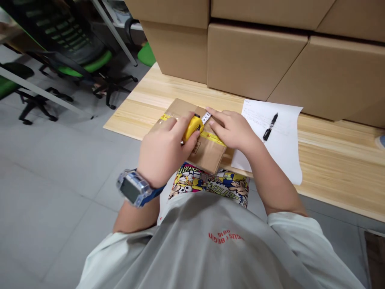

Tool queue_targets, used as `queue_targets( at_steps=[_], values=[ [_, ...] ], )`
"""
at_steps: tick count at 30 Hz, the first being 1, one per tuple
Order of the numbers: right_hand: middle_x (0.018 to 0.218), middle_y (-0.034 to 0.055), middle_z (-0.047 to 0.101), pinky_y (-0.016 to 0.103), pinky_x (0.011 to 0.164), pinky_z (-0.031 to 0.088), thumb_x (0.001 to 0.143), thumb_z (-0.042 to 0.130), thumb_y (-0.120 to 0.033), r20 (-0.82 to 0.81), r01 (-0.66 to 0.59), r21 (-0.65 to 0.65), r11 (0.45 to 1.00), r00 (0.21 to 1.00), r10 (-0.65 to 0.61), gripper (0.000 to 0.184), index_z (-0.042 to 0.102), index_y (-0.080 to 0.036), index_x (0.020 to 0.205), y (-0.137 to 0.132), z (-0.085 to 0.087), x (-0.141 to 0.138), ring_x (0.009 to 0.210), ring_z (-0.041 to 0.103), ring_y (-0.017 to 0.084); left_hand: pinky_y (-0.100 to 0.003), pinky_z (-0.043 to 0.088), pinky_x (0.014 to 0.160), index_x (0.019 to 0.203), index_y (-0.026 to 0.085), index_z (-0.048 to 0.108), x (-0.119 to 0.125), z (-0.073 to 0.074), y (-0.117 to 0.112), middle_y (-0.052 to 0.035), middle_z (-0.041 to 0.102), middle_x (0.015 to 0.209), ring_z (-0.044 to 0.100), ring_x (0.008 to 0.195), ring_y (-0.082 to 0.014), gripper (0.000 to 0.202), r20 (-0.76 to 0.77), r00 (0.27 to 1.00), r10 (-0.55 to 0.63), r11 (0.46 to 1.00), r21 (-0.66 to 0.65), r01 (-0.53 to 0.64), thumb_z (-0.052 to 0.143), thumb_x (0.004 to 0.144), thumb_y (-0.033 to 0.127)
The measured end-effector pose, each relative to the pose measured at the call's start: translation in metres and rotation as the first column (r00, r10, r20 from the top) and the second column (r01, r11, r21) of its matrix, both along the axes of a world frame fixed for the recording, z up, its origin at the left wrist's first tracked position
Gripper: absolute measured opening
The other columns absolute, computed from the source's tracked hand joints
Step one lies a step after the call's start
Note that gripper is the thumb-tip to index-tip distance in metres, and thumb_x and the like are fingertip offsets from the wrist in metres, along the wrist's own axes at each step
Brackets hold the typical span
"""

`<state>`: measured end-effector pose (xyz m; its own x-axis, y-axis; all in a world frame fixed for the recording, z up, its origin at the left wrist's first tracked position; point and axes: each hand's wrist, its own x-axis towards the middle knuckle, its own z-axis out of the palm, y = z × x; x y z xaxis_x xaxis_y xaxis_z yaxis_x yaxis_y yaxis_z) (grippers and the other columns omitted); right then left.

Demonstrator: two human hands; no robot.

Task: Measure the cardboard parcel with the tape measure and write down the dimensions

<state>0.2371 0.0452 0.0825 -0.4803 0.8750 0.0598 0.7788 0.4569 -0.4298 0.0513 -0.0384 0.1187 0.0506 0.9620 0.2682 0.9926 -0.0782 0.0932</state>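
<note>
A small cardboard box (207,154) sealed with yellow tape lies at the near edge of the wooden table (331,160). My left hand (164,150), with a watch on its wrist, is closed around a yellow tape measure (192,126) held on top of the box. My right hand (233,128) pinches the white end of the measuring tape (206,117), pulled a short way out across the box top.
A white sheet of paper (279,140) with a black pen (270,127) on it lies right of the box. Several large cardboard boxes (252,60) are stacked along the back of the table. Office chairs (75,52) stand on the grey floor at left.
</note>
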Motion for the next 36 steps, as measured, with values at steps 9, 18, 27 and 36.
queue_targets(
  at_steps=[9,18,27,36],
  values=[
    [0.094,0.0072,0.079,0.041,0.080,0.054,0.095,0.043,-0.027,-0.132,0.059,0.017,0.998,0.990,-0.056,0.071,0.033,-0.022,0.165,-0.002,-0.004,0.001,0.080,0.068,0.027,-0.040,0.060,0.083,0.151,0.031,0.050,0.026,0.006,0.031,-0.0143,0.068,0.124,0.070,0.096,-0.0284,0.052,0.127,0.987,0.101,0.992,-0.092,-0.090,0.051,0.099,0.037],
    [0.093,0.0037,0.081,0.040,0.090,0.057,0.088,0.060,-0.027,-0.496,0.189,0.014,0.982,0.854,-0.157,0.050,0.066,-0.022,0.138,-0.001,-0.012,0.001,0.088,0.074,0.022,-0.041,0.058,0.092,0.145,0.026,0.057,0.020,-0.013,0.037,-0.0136,0.070,0.116,0.068,0.103,-0.0289,0.052,0.268,0.961,0.072,0.987,0.122,-0.108,0.056,0.097,0.044],
    [0.104,0.0093,0.079,0.041,0.094,0.056,0.089,0.068,-0.038,-0.562,0.166,-0.157,0.973,0.795,-0.227,0.046,0.071,-0.017,0.130,0.010,-0.010,0.008,0.094,0.072,0.022,-0.044,0.052,0.113,0.142,0.023,0.057,0.021,-0.023,0.038,-0.0118,0.072,0.122,0.064,0.127,-0.0271,0.048,0.317,0.947,-0.060,0.970,0.242,-0.020,0.051,0.100,0.047],
    [0.134,0.0052,0.072,0.034,0.073,0.061,0.093,0.051,-0.076,-0.387,-0.223,-0.617,0.755,0.921,-0.044,0.057,0.073,-0.032,0.123,0.026,-0.001,0.050,0.099,0.072,0.023,-0.039,0.057,0.093,0.141,0.023,0.058,0.020,-0.020,0.033,-0.0121,0.071,0.129,0.071,0.102,-0.0237,0.049,0.323,0.946,-0.034,0.968,0.246,-0.049,0.055,0.099,0.047]
  ],
)
